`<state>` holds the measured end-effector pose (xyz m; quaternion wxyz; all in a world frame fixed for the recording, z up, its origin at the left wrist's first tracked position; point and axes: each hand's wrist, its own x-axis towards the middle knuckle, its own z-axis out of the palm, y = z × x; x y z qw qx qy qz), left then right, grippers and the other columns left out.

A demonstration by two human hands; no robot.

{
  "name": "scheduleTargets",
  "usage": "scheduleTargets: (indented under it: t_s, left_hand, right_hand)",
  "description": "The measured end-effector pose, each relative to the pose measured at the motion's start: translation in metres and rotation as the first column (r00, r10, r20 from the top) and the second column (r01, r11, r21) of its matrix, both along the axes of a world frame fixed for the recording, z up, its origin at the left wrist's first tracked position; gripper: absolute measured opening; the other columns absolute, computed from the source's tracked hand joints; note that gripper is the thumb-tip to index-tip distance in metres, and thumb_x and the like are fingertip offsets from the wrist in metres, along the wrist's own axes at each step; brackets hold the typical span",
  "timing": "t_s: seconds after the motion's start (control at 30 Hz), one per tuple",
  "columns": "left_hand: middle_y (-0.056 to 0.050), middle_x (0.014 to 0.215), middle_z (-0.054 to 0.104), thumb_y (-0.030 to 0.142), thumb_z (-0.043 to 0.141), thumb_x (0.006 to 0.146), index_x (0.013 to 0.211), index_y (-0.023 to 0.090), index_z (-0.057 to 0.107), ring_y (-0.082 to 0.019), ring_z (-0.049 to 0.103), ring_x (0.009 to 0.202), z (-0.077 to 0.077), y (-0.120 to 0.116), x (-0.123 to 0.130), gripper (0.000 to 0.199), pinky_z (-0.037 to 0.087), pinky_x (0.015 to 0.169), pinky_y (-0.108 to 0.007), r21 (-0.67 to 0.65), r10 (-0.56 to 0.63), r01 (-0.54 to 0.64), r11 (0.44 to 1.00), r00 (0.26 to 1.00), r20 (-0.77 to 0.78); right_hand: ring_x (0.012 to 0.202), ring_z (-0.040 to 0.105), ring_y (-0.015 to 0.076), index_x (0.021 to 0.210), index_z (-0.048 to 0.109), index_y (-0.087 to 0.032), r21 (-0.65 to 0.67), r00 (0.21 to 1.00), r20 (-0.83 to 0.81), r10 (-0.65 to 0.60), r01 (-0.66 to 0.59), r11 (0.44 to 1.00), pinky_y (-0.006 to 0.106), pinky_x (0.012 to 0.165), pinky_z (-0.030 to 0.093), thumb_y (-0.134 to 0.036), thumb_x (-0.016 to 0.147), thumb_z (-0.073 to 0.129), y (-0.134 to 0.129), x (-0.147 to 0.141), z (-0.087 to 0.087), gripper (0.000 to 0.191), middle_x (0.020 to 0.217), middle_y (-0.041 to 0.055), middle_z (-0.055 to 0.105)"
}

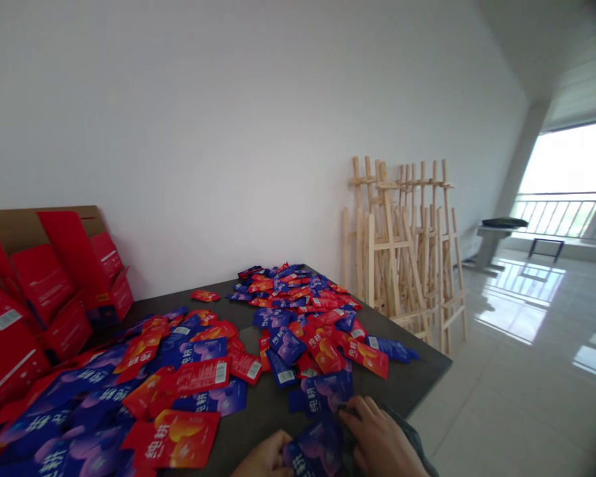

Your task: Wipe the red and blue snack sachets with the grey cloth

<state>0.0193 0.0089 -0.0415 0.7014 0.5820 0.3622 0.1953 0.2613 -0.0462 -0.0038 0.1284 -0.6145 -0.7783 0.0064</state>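
While L hand (264,456) & R hand (381,440) grip blue sachet (314,450), table edge (426,384) just right, tile floor (506,417) beyond.

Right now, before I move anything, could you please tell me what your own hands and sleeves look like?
Both hands are bare, with no gloves: the left hand and the right hand. A dark grey sleeve of soft-looking fabric shows along the right forearm. No sleeve shows on the left, where the frame cuts off the wrist.
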Motion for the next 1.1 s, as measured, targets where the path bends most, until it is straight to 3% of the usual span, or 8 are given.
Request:
scheduleTargets:
  t_s: [0.2, 0.43, 0.63, 0.8, 0.87, 0.93, 1.03, 1.1]
  left_hand:
    - [0.004, 0.070, 0.055, 0.060, 0.073, 0.057, 0.073, 0.021, 0.044, -0.010, 0.051, 0.064, 0.009, -0.005, 0.006, 0.051, 0.035, 0.062, -0.022, 0.045, 0.057, -0.059, 0.997, 0.997, 0.046]
    - [0.006, 0.063, 0.046, 0.066, 0.071, 0.055, 0.070, 0.020, 0.046, -0.009, 0.043, 0.060, 0.001, 0.000, 0.003, 0.055, 0.031, 0.057, -0.021, 0.122, 0.010, -0.011, 0.992, 1.000, 0.010]
    - [0.006, 0.061, 0.047, 0.068, 0.065, 0.058, 0.074, 0.021, 0.044, -0.008, 0.041, 0.053, -0.008, -0.002, 0.006, 0.054, 0.029, 0.050, -0.020, 0.062, 0.033, -0.033, 0.998, 0.999, -0.005]
    - [0.004, 0.066, 0.051, 0.046, 0.051, 0.082, 0.077, 0.021, 0.041, -0.009, 0.046, 0.055, 0.018, -0.011, 0.001, 0.027, 0.033, 0.051, -0.020, 0.257, 0.041, -0.007, 0.966, 0.991, -0.127]
    - [0.002, 0.074, 0.055, 0.029, 0.044, 0.088, 0.079, 0.020, 0.045, -0.011, 0.053, 0.067, 0.035, -0.016, -0.005, 0.012, 0.038, 0.061, -0.021, 0.554, 0.125, 0.023, 0.832, 0.965, -0.228]
    - [0.000, 0.083, 0.058, 0.016, 0.039, 0.090, 0.085, 0.020, 0.051, -0.012, 0.056, 0.075, 0.047, -0.019, -0.010, 0.014, 0.038, 0.066, -0.021, 0.819, 0.229, 0.116, 0.562, 0.930, -0.289]
    - [-0.001, 0.090, 0.059, 0.009, 0.039, 0.090, 0.092, 0.020, 0.055, -0.013, 0.056, 0.075, 0.055, -0.021, -0.014, 0.019, 0.037, 0.063, -0.022, 0.947, 0.282, 0.283, 0.154, 0.906, -0.317]
    - [0.000, 0.088, 0.060, 0.009, 0.045, 0.090, 0.090, 0.020, 0.055, -0.013, 0.054, 0.073, 0.055, -0.021, -0.014, 0.015, 0.036, 0.062, -0.023, 0.931, 0.281, 0.365, 0.000, 0.893, -0.351]
  right_hand:
    - [0.102, 0.052, 0.0224, 0.118, 0.060, -0.023, 0.033, 0.996, -0.090, -0.008, 0.011, 0.999, 0.032, 0.086, 0.043, -0.007, 0.066, 0.048, -0.009, -0.010, 0.028, 0.056, 0.116, 0.0073, 0.057]
    - [0.085, 0.056, 0.0200, 0.112, 0.059, -0.032, 0.209, 0.959, 0.062, 0.278, -0.285, 0.935, 0.027, 0.065, 0.044, -0.018, 0.078, 0.057, -0.002, -0.060, -0.010, 0.037, 0.104, 0.0011, 0.062]
    - [0.101, 0.053, 0.0260, 0.121, 0.059, -0.024, 0.021, 1.000, 0.002, 0.031, -0.031, 0.999, 0.036, 0.083, 0.046, -0.009, 0.066, 0.052, -0.005, -0.020, 0.005, 0.058, 0.116, 0.0082, 0.058]
    - [0.100, 0.054, 0.0235, 0.119, 0.062, -0.020, -0.048, 0.995, -0.035, -0.089, 0.087, 0.995, 0.035, 0.086, 0.045, -0.003, 0.065, 0.045, -0.010, 0.009, 0.020, 0.060, 0.113, 0.0095, 0.057]
    - [0.101, 0.053, 0.0230, 0.119, 0.062, -0.021, -0.025, 0.993, -0.056, -0.101, 0.099, 0.995, 0.034, 0.088, 0.045, -0.003, 0.065, 0.044, -0.010, 0.012, 0.025, 0.059, 0.115, 0.0091, 0.056]
    - [0.103, 0.052, 0.0227, 0.120, 0.061, -0.021, 0.010, 0.993, -0.076, -0.095, 0.097, 0.995, 0.034, 0.089, 0.044, -0.004, 0.068, 0.044, -0.009, 0.011, 0.031, 0.057, 0.117, 0.0089, 0.055]
    - [0.106, 0.050, 0.0238, 0.120, 0.059, -0.020, 0.076, 0.992, -0.086, -0.093, 0.099, 0.992, 0.036, 0.091, 0.043, -0.005, 0.071, 0.044, -0.010, 0.003, 0.045, 0.054, 0.122, 0.0097, 0.052]
    - [0.105, 0.050, 0.0242, 0.117, 0.059, -0.020, 0.109, 0.994, -0.086, -0.072, 0.081, 0.991, 0.038, 0.090, 0.042, -0.006, 0.071, 0.045, -0.011, -0.009, 0.053, 0.050, 0.121, 0.0091, 0.052]
